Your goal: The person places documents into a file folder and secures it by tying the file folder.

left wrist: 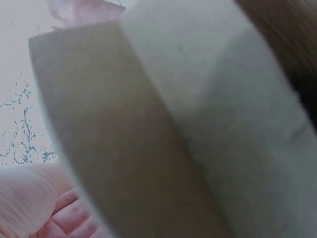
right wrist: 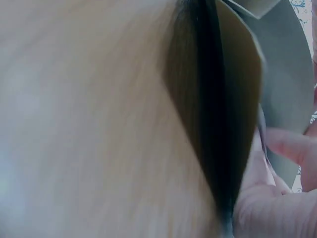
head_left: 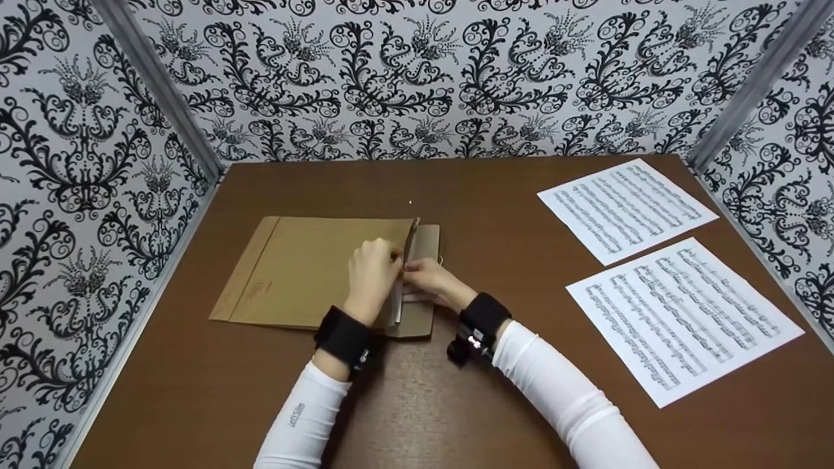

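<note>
A large brown paper envelope (head_left: 313, 267) lies on the table, its mouth facing right and its upper layer raised along that edge. My left hand (head_left: 373, 273) grips this raised edge from above with curled fingers. Just right of it, my right hand (head_left: 433, 279) pinches at the mouth with thumb and fingers. Beneath, a brown flap (head_left: 427, 242) reaches out to the right. In the left wrist view the pale inner side of the envelope (left wrist: 223, 99) fills the middle. The right wrist view shows the right thumb (right wrist: 287, 144) against a greyish sheet, its fingers partly hidden behind the edge.
Two sheets of printed music lie on the right of the brown table (head_left: 495, 195): one sheet (head_left: 629, 212) farther back, the other sheet (head_left: 684, 319) nearer. Patterned walls (head_left: 417, 78) enclose the back and sides. Black camera straps (head_left: 485, 316) circle both wrists.
</note>
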Tool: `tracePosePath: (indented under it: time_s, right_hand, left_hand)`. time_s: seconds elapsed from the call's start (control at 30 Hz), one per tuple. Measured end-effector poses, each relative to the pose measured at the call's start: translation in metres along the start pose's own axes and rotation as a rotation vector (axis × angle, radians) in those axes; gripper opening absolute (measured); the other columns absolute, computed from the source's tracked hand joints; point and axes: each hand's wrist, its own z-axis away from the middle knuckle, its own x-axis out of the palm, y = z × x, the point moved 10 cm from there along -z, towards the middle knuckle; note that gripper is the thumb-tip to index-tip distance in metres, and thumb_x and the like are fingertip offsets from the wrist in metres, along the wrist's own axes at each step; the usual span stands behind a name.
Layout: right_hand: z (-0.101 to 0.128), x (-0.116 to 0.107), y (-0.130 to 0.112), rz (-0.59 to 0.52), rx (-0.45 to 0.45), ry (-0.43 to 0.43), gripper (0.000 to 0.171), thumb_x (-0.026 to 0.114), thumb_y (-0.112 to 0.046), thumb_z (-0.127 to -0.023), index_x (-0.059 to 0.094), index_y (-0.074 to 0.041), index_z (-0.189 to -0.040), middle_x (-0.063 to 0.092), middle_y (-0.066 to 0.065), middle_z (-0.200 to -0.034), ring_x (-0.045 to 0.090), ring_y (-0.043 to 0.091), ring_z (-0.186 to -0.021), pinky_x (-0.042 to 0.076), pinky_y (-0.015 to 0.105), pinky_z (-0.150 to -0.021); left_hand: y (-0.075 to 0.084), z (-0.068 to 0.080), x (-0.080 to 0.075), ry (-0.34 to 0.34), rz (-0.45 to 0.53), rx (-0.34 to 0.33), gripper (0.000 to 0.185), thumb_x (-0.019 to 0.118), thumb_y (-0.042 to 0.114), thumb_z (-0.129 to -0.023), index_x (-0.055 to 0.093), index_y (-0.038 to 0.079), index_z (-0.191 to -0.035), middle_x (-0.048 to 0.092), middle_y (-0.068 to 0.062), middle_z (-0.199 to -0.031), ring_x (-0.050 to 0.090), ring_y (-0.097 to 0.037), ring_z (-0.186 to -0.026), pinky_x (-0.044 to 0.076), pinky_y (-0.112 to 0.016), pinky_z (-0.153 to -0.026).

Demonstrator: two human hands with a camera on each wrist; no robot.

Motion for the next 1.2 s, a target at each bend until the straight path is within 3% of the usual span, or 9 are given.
tracePosePath:
  time_s: [0.13,0.33,0.43,0.57,0.73,0.87,1.07,1.13,1.2]
  right_hand:
    - [0.002,0.001,0.002,0.019,0.017,-0.045,0.026,0.05,0.001,-0.101,0.062,0.008,-0.123,0.063,0.0,-0.085,0.064,0.007,-0.07,0.06,0.02,-0.07]
    - [0.0,0.003,0.002,0.042,-0.017,-0.023,0.014,0.048,0.005,-0.099,0.061,0.001,-0.101,0.059,0.001,-0.087,0.063,0.007,-0.072,0.061,0.021,-0.074]
    - [-0.001,0.006,0.003,0.027,-0.022,-0.013,0.02,0.047,0.007,-0.096,0.065,0.006,-0.106,0.062,0.002,-0.086,0.065,0.007,-0.072,0.063,0.025,-0.077]
    - [0.0,0.01,0.004,0.007,-0.016,-0.018,0.037,0.046,0.008,-0.094,0.064,0.01,-0.126,0.066,0.0,-0.079,0.067,0.008,-0.07,0.063,0.026,-0.075]
    - [0.001,0.014,0.003,0.013,-0.02,-0.035,0.039,0.045,0.009,-0.094,0.064,0.011,-0.127,0.067,0.0,-0.076,0.068,0.008,-0.069,0.063,0.024,-0.072]
    - [0.003,0.01,0.002,0.046,-0.02,-0.029,0.035,0.046,0.005,-0.097,0.064,0.01,-0.127,0.07,0.006,-0.089,0.069,0.009,-0.073,0.063,0.027,-0.078]
    - [0.01,0.0,-0.001,0.083,-0.029,-0.029,0.034,0.051,-0.004,-0.104,0.061,0.01,-0.134,0.071,0.028,-0.12,0.073,0.009,-0.077,0.063,0.028,-0.082]
    - [0.013,-0.005,-0.004,0.099,-0.048,-0.038,0.034,0.055,-0.006,-0.104,0.062,0.009,-0.133,0.071,0.03,-0.122,0.075,0.009,-0.078,0.063,0.025,-0.08]
    - [0.017,-0.009,-0.007,0.115,-0.06,-0.044,0.033,0.057,-0.007,-0.103,0.064,0.008,-0.131,0.072,0.03,-0.12,0.076,0.008,-0.079,0.063,0.023,-0.077]
  left_hand:
    - [0.002,-0.002,-0.001,-0.003,-0.007,0.003,0.031,0.067,0.0,-0.088,0.06,0.012,-0.06,0.051,0.002,-0.062,0.038,-0.016,-0.057,0.031,-0.029,-0.052]
    - [0.001,-0.002,0.0,-0.015,-0.027,-0.008,0.043,0.068,0.0,-0.088,0.044,0.017,-0.057,0.047,0.002,-0.063,0.04,-0.016,-0.058,0.033,-0.03,-0.052]
    - [0.0,-0.001,-0.001,-0.007,-0.032,-0.012,0.044,0.07,0.001,-0.087,0.043,0.017,-0.056,0.049,0.001,-0.063,0.042,-0.017,-0.059,0.036,-0.032,-0.052]
    - [-0.002,-0.001,-0.002,0.0,-0.028,-0.021,0.042,0.07,0.001,-0.086,0.045,0.017,-0.056,0.052,0.001,-0.064,0.044,-0.017,-0.059,0.038,-0.033,-0.053]
    - [-0.002,-0.002,-0.002,-0.004,-0.013,-0.022,0.043,0.069,-0.001,-0.085,0.044,0.017,-0.055,0.05,0.001,-0.063,0.042,-0.017,-0.059,0.035,-0.031,-0.054]
    - [-0.004,-0.001,0.0,-0.002,-0.019,-0.024,0.043,0.068,-0.001,-0.085,0.043,0.018,-0.055,0.049,0.002,-0.063,0.041,-0.017,-0.058,0.033,-0.03,-0.053]
    - [-0.008,-0.001,0.003,-0.008,-0.025,-0.027,0.049,0.068,0.001,-0.087,0.036,0.019,-0.055,0.041,0.002,-0.061,0.037,-0.017,-0.057,0.028,-0.029,-0.052]
    - [-0.009,-0.001,0.003,-0.007,-0.028,-0.029,0.047,0.069,0.002,-0.088,0.04,0.017,-0.054,0.046,0.001,-0.06,0.041,-0.017,-0.056,0.031,-0.031,-0.051]
    - [-0.01,-0.001,0.004,-0.006,-0.035,-0.039,0.038,0.071,0.004,-0.089,0.055,0.013,-0.055,0.059,-0.001,-0.062,0.055,-0.019,-0.057,0.042,-0.033,-0.051]
